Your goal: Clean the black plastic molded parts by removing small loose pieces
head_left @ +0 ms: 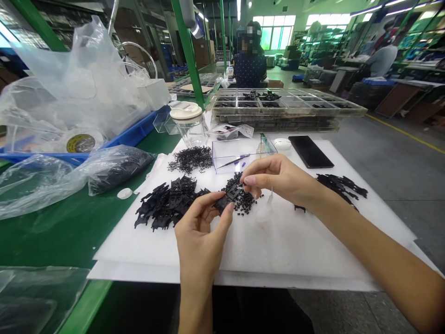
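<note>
Bare forearms (196,299), black legwear (257,311)

matt black plastic part (226,200), smooth white board (278,246), glossy black phone (310,151), clear plastic box (227,160), crinkled plastic bags (93,79)

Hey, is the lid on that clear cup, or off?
On: the white lid sits over the top of the upright clear cup.

Left hand's fingers hold black plastic part (225,200) tilted
</note>
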`<move>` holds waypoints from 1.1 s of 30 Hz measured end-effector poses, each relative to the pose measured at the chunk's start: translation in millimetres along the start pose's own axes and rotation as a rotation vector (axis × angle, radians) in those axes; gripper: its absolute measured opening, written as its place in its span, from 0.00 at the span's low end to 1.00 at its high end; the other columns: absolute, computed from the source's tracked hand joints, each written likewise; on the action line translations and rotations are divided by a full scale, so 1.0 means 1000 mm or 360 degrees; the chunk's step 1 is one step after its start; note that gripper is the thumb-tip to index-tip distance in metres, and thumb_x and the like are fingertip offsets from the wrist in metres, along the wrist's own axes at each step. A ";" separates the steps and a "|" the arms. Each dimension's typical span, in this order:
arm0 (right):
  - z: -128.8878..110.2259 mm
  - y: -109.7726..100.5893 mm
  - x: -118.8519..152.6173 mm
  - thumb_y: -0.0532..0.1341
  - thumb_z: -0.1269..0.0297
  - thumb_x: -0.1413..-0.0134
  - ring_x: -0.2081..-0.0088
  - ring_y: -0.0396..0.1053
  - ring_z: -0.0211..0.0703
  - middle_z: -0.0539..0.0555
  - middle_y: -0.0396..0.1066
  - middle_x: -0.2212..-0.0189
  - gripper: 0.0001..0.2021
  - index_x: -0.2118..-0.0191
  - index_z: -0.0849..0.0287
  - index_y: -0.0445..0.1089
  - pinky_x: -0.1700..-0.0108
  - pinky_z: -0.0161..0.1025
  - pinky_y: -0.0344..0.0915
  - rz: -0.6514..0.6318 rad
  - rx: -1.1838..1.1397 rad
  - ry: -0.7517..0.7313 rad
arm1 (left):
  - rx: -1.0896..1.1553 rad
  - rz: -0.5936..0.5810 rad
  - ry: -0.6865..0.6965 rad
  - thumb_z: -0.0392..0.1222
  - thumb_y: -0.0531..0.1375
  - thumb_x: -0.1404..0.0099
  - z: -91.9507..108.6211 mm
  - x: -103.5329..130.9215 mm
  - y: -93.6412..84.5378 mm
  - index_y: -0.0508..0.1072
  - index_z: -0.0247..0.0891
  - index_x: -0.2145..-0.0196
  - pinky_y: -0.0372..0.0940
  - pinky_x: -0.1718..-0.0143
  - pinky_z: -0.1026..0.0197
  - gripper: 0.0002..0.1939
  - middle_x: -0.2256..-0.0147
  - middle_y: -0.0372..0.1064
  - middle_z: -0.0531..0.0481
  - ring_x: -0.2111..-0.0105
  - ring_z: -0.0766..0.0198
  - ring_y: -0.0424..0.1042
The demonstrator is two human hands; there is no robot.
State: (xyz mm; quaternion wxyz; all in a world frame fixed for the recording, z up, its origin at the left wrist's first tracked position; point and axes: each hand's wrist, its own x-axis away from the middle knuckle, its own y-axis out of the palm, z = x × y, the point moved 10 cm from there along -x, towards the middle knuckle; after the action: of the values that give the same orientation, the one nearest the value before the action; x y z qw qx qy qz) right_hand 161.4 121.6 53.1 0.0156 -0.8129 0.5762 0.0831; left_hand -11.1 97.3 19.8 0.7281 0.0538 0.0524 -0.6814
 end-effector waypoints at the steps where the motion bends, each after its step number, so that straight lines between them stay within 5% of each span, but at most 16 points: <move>1: 0.000 0.000 0.000 0.72 0.64 0.43 0.72 0.74 0.35 0.51 0.78 0.70 0.05 0.63 0.59 0.81 0.67 0.33 0.72 0.0018 0.0015 0.0011 | 0.0003 0.0001 0.0000 0.39 0.73 0.42 0.000 0.000 0.000 0.82 0.40 0.60 0.71 0.55 0.59 0.11 0.62 0.78 0.49 0.59 0.58 0.76; 10: 0.001 -0.008 -0.001 0.75 0.64 0.48 0.72 0.74 0.36 0.50 0.76 0.74 0.07 0.64 0.60 0.81 0.67 0.32 0.72 0.0174 0.0069 0.0022 | 0.0021 -0.0013 -0.0009 0.40 0.74 0.42 -0.002 -0.001 0.000 0.82 0.40 0.57 0.72 0.57 0.60 0.15 0.61 0.79 0.48 0.61 0.58 0.77; 17: -0.001 -0.010 -0.001 0.74 0.66 0.47 0.72 0.73 0.35 0.50 0.77 0.73 0.06 0.65 0.61 0.80 0.68 0.32 0.71 0.0224 0.0130 0.0000 | -0.0014 -0.0117 0.0063 0.45 0.61 0.28 0.009 0.002 0.008 0.80 0.38 0.64 0.68 0.72 0.63 0.11 0.67 0.80 0.48 0.74 0.65 0.72; 33: -0.005 0.002 -0.002 0.73 0.67 0.47 0.71 0.74 0.37 0.52 0.79 0.70 0.05 0.64 0.60 0.82 0.67 0.34 0.73 0.0089 0.0239 -0.0044 | 0.0080 -0.0096 -0.0031 0.44 0.65 0.31 -0.001 0.003 0.006 0.76 0.38 0.64 0.64 0.77 0.65 0.07 0.71 0.81 0.48 0.77 0.66 0.72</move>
State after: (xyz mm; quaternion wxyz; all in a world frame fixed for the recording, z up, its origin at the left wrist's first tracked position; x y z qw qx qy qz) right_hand 159.9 122.3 58.0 0.0822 -0.7919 0.6030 0.0512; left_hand -5.4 95.0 18.2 0.7061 0.0639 0.0297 -0.7046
